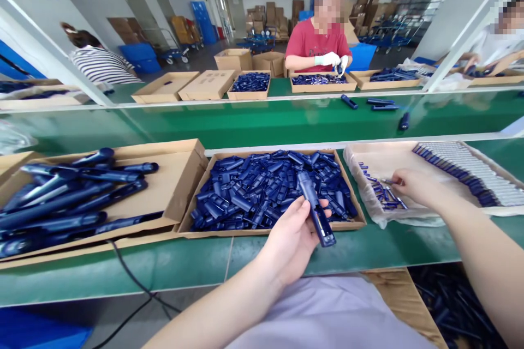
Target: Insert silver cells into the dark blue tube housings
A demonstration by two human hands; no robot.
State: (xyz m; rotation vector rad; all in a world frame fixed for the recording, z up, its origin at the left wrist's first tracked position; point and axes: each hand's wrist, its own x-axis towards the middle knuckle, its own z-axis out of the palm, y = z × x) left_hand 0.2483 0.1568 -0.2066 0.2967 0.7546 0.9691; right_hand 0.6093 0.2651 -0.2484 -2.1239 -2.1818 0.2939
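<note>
Dark-blue slotted tubular housing (315, 210), held aslant in left hand (292, 234); slender metallic part (386, 181), pinched in right hand (414, 185).

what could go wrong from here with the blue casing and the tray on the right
The left hand holds the blue casing partly over the box of small blue parts; if the fingers slip, it might drop among them.
The right hand reaches into the lined tray, near tidy rows of slim silver parts; the arm could disturb them.

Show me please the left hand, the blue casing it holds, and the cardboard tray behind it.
Left hand (293, 233): head view, middle of the hand.
Blue casing (314, 200): head view, middle of its body.
Cardboard tray (233, 233): head view, front rim.
</note>
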